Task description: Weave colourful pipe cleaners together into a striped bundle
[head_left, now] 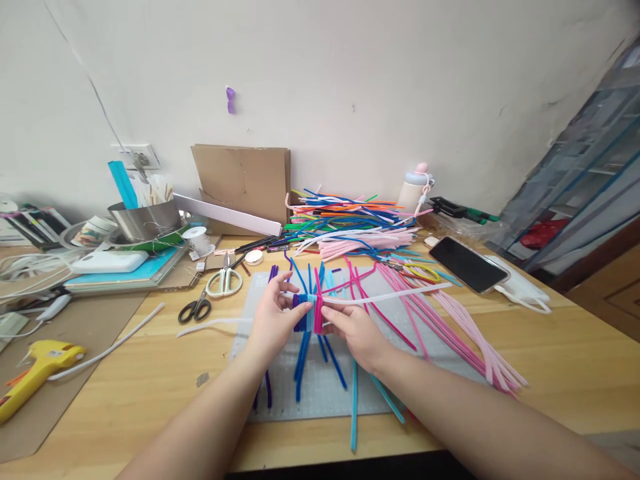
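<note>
Between my two hands is a band of pipe cleaners (pixel 310 313) packed side by side, running purple, dark blue, light blue and hot pink. My left hand (pixel 279 310) grips its purple and blue side, thumb across the front. On the pink side, my right hand (pixel 355 327) pinches the edge between thumb and fingers. A white pipe cleaner (pixel 395 294) stretches out to the right from the band, and another white length (pixel 213 323) shows left of my left hand. Loose blue pipe cleaner ends (pixel 301 373) fan out below, over the grey cutting mat (pixel 330 407).
Pink pipe cleaners (pixel 465 327) lie to the right, with a mixed heap (pixel 350 223) behind. Two pairs of scissors (pixel 224 281) are left of the mat. A yellow glue gun (pixel 40 370) lies far left; a phone (pixel 469 264) and a bottle (pixel 415 190) are at right.
</note>
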`<state>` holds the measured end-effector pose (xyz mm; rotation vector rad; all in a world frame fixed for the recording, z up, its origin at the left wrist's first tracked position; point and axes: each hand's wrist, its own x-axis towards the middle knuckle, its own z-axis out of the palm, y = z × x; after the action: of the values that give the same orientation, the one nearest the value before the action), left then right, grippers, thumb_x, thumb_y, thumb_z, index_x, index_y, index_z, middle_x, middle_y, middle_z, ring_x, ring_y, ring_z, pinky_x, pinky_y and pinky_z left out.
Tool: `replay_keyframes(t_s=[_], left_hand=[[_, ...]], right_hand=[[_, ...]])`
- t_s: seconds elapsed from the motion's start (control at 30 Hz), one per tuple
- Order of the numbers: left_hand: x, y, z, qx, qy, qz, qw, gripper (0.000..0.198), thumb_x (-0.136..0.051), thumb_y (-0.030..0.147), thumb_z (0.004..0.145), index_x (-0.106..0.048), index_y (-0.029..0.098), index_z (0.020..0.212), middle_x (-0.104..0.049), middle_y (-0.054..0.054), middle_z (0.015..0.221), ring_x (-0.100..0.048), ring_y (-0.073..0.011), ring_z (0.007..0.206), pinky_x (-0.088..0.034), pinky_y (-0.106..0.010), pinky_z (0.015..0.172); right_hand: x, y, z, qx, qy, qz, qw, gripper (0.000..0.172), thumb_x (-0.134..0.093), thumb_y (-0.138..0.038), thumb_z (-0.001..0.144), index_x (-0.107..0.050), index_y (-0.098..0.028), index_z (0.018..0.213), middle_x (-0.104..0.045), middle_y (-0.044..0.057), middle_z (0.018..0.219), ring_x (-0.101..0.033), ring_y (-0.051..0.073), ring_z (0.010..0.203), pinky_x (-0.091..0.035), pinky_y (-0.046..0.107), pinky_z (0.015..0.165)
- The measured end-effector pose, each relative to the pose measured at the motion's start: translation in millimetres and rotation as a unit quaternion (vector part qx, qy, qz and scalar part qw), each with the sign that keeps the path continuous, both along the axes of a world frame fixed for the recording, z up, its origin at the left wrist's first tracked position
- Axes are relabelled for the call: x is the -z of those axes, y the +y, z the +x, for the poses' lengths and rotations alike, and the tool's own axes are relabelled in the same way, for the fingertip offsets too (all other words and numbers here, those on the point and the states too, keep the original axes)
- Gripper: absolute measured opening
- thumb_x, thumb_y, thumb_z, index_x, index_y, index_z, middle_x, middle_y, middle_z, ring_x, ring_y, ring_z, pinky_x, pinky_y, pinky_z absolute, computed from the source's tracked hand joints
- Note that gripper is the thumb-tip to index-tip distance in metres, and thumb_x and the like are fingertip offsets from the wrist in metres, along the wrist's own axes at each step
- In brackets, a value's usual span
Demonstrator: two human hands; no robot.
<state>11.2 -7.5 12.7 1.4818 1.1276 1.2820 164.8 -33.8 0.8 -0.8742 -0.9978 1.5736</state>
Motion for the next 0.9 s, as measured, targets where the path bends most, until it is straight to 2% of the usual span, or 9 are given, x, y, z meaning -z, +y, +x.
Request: replay_keyframes(t_s=[0.13, 0.27, 0.33, 0.4, 0.47, 0.6, 0.73, 0.83, 0.9], left_hand=[[-2.8, -5, 0, 0.001, 0.091, 0.049, 0.995, 0.062, -0.07, 0.028, 0.068, -0.043, 0.022, 0.124, -0.053, -0.004, 0.1, -0.05, -0.0087, 0.062, -0.043, -0.022, 0.056], [-13.0, -12, -1, -0.123, 0.186, 0.192, 0.956, 0.05, -0.064, 0.027, 0.073, -0.047, 0.02, 0.12, -0.049, -0.01, 0.115, -0.052, -0.0192, 0.094, -0.043, -0.033, 0.081], [-18.3, -16, -2, -0.159, 0.22, 0.222, 0.936, 0.03, -0.059, 0.028, 0.077, -0.056, 0.019, 0.106, -0.055, -0.008, 0.103, -0.052, -0.0199, 0.091, -0.041, -0.032, 0.08], [-20.8, -19, -3, -0.128, 0.245, 0.18, 0.944, 0.016, -0.053, 0.032, 0.081, -0.061, 0.019, 0.081, -0.059, -0.003, 0.077, -0.053, -0.0169, 0.072, -0.041, -0.029, 0.069], [-19.5, -20, -3, -0.08, 0.254, 0.109, 0.958, 0.024, -0.051, 0.037, 0.082, -0.061, 0.019, 0.069, -0.056, 0.0, 0.06, -0.051, -0.0149, 0.058, -0.038, -0.026, 0.059], [-9.7, -17, 1, -0.03, 0.196, -0.037, 0.979, 0.045, -0.056, 0.045, 0.077, -0.056, 0.021, 0.114, -0.057, 0.003, 0.053, -0.054, -0.0151, 0.047, -0.037, -0.025, 0.051], [-3.2, -17, 10, 0.057, 0.041, -0.18, 0.981, 0.076, -0.064, 0.043, 0.073, -0.03, 0.023, 0.138, -0.066, -0.004, 0.076, -0.064, -0.0186, 0.069, -0.047, -0.026, 0.056], [0.2, -19, 19, 0.071, -0.129, -0.233, 0.961, 0.072, -0.07, 0.038, 0.069, -0.038, 0.028, 0.133, -0.063, -0.007, 0.107, -0.061, -0.0194, 0.092, -0.051, -0.03, 0.071], [3.9, -20, 24, 0.082, -0.204, -0.23, 0.948, 0.058, -0.072, 0.035, 0.068, -0.05, 0.026, 0.121, -0.062, -0.006, 0.11, -0.06, -0.0183, 0.095, -0.05, -0.03, 0.076]], right_hand=[[-1.4, -1, -1, -0.014, -0.019, -0.007, 1.0, 0.029, -0.073, -0.032, 0.066, -0.072, -0.018, 0.091, -0.072, 0.004, 0.081, -0.063, 0.016, 0.072, -0.049, 0.028, 0.065], [1.8, 3, 1, 0.014, 0.006, -0.046, 0.999, 0.03, -0.073, -0.033, 0.066, -0.071, -0.016, 0.09, -0.072, 0.006, 0.082, -0.065, 0.017, 0.071, -0.051, 0.029, 0.067], [3.8, 6, 3, 0.034, 0.039, -0.063, 0.997, 0.028, -0.073, -0.031, 0.066, -0.07, -0.015, 0.09, -0.072, 0.006, 0.084, -0.066, 0.017, 0.072, -0.052, 0.03, 0.068], [5.3, 8, 4, 0.044, 0.074, -0.071, 0.994, 0.027, -0.073, -0.029, 0.067, -0.069, -0.016, 0.09, -0.072, 0.006, 0.085, -0.067, 0.017, 0.073, -0.052, 0.03, 0.069], [5.9, 10, 5, 0.044, 0.104, -0.065, 0.992, 0.027, -0.073, -0.028, 0.067, -0.069, -0.016, 0.091, -0.072, 0.006, 0.086, -0.067, 0.018, 0.076, -0.052, 0.03, 0.071], [4.6, 10, 5, 0.044, 0.131, -0.042, 0.99, 0.026, -0.072, -0.029, 0.068, -0.068, -0.017, 0.091, -0.072, 0.006, 0.09, -0.067, 0.019, 0.081, -0.051, 0.034, 0.077], [3.7, 8, 4, 0.033, 0.119, -0.032, 0.992, 0.026, -0.072, -0.029, 0.069, -0.069, -0.018, 0.092, -0.072, 0.005, 0.091, -0.066, 0.019, 0.083, -0.05, 0.036, 0.079], [5.3, 7, 3, 0.02, 0.091, -0.026, 0.995, 0.028, -0.071, -0.03, 0.069, -0.069, -0.018, 0.095, -0.071, 0.006, 0.092, -0.066, 0.02, 0.083, -0.052, 0.034, 0.075], [6.3, 6, 1, 0.014, 0.07, -0.013, 0.997, 0.028, -0.07, -0.031, 0.07, -0.069, -0.017, 0.095, -0.071, 0.006, 0.095, -0.065, 0.02, 0.085, -0.053, 0.033, 0.073]])
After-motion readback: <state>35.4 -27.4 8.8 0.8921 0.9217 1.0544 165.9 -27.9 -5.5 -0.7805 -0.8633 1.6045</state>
